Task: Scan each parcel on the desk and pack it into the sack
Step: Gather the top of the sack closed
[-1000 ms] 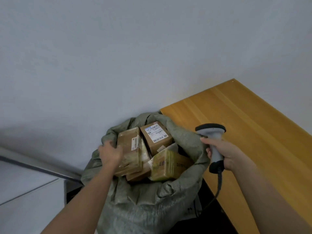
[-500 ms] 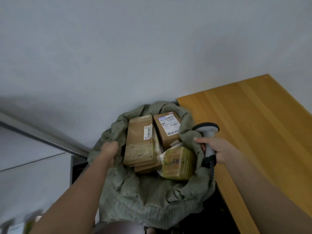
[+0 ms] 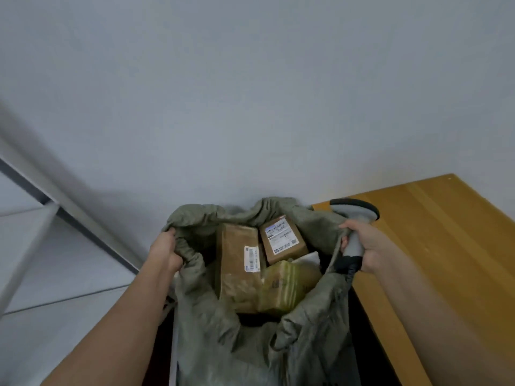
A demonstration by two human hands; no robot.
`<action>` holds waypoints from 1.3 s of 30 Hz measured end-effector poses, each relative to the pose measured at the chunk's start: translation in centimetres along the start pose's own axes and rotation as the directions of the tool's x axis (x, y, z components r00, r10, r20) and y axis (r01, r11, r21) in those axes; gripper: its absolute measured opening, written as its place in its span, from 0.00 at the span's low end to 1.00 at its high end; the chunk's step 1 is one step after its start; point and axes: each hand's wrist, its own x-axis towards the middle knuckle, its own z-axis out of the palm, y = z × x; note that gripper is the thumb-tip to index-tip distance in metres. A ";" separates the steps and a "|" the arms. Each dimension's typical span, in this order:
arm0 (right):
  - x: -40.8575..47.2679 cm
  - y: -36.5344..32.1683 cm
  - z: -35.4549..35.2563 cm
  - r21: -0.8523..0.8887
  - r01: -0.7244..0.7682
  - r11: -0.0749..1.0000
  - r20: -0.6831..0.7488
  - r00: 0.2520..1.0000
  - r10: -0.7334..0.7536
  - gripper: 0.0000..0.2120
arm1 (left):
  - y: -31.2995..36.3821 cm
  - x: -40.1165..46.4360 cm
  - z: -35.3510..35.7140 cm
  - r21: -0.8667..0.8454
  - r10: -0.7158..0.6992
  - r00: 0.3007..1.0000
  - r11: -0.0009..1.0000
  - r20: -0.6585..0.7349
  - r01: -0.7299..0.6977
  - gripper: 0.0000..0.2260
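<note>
A grey-green sack (image 3: 239, 346) stands open beside the wooden desk (image 3: 434, 246). Inside it lie a long brown parcel (image 3: 237, 268) with a white label, a square brown box (image 3: 281, 239) with a shipping label, and a yellowish taped parcel (image 3: 289, 285). My left hand (image 3: 165, 250) grips the sack's left rim. My right hand (image 3: 365, 246) holds a grey and black barcode scanner (image 3: 354, 215) and pinches the sack's right rim against the scanner's handle. The visible part of the desk bears no parcel.
A pale wall fills the upper view. A grey-framed panel or ledge (image 3: 41, 218) slants along the left. Dark floor or furniture (image 3: 370, 355) shows between the sack and the desk edge.
My left hand left the long parcel and took the sack's left rim. My right hand, still holding the scanner, caught the right rim. The sack mouth is pulled wider and higher.
</note>
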 end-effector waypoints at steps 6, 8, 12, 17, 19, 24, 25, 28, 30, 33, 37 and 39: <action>-4.2 -4.0 -0.3 0.277 0.160 0.948 0.173 0.962 -0.213 0.10 | 5.0 -5.4 0.1 -0.109 0.158 0.987 0.982 0.039 -0.153 0.15; -4.3 -4.6 -0.8 0.327 0.138 0.935 0.150 0.969 -0.195 0.11 | 3.6 -4.6 -0.9 0.021 0.118 0.993 0.993 0.030 -0.119 0.12; -3.0 -1.9 -0.8 0.015 0.019 1.000 -0.036 0.999 -0.018 0.13 | -1.6 1.0 -4.4 0.489 -0.046 0.992 0.867 -0.121 0.100 0.19; -2.7 3.3 -0.2 0.104 -0.169 0.980 -0.021 0.985 0.172 0.15 | -3.5 -3.1 -3.4 0.588 -0.163 0.983 0.789 -0.078 0.178 0.10; -3.6 3.7 1.8 0.080 -0.132 0.988 0.069 0.990 0.127 0.15 | -3.5 -2.8 -4.0 0.619 -0.138 0.985 0.766 -0.108 0.175 0.09; -6.7 1.6 4.4 0.191 -0.115 0.975 0.417 0.908 0.025 0.07 | -4.1 -1.2 -5.1 0.650 -0.096 0.981 0.737 -0.170 0.185 0.14; -6.6 0.8 4.0 0.207 -0.084 0.975 0.392 0.920 -0.004 0.06 | -4.1 -1.1 -5.0 0.652 -0.077 0.982 0.738 -0.173 0.173 0.15; -5.1 -0.3 1.7 0.234 -0.036 0.972 0.179 0.984 -0.006 0.05 | -3.8 -0.8 -4.7 0.594 -0.041 0.991 0.797 -0.127 0.109 0.16; -4.1 0.6 0.6 0.225 -0.081 0.971 0.099 0.993 0.060 0.05 | -3.3 -1.2 -4.1 0.521 -0.081 0.993 0.846 -0.082 0.112 0.13; -3.4 2.8 0.7 0.215 -0.180 0.960 0.086 0.983 0.165 0.03 | -2.4 -1.7 -3.2 0.424 -0.132 0.987 0.892 -0.088 0.157 0.10; -3.5 3.2 3.1 0.234 -0.157 0.959 0.091 0.986 0.139 0.04 | -0.6 -2.7 -1.1 0.295 -0.029 0.996 0.954 -0.080 0.052 0.12; -4.0 1.6 3.9 0.253 -0.048 0.966 0.085 0.996 0.027 0.08 | 2.1 -3.0 0.3 0.183 0.088 0.994 0.980 -0.068 -0.074 0.13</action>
